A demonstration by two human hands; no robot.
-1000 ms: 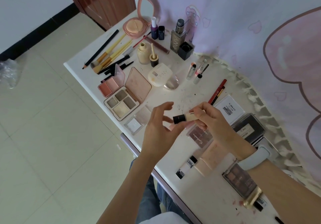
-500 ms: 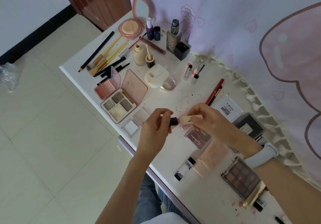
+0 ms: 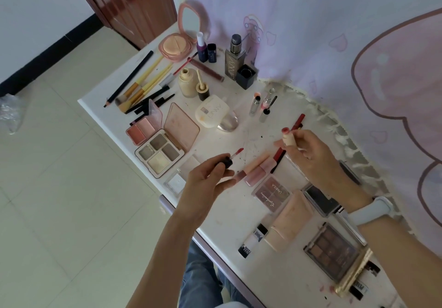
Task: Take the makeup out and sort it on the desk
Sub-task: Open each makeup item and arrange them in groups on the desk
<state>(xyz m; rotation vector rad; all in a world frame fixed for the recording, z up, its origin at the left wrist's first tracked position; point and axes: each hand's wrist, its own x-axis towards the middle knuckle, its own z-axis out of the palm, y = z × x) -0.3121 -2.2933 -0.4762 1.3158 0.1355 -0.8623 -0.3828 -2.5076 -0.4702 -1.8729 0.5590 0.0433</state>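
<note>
Above the middle of the white desk (image 3: 239,212) my left hand (image 3: 207,181) pinches a black cap with a red-tipped lip gloss wand (image 3: 230,158). My right hand (image 3: 311,154) grips the beige lip gloss tube (image 3: 288,138), its red open mouth pointing up. The two parts are held well apart. Two pink lip gloss tubes (image 3: 256,169) lie on the desk between my hands. A red lip pencil (image 3: 297,122) lies behind my right hand.
Brushes (image 3: 143,85), an open eyeshadow palette (image 3: 160,154), a blush palette (image 3: 141,129) and a powder compact with mirror (image 3: 177,47) fill the far left. Bottles (image 3: 234,59) stand by the pink curtain. More palettes (image 3: 332,250) and tubes (image 3: 287,221) lie near right.
My left hand took hold of the black cap, pulled the wand out of the tube and moved left. My right hand lifted the open tube away to the right.
</note>
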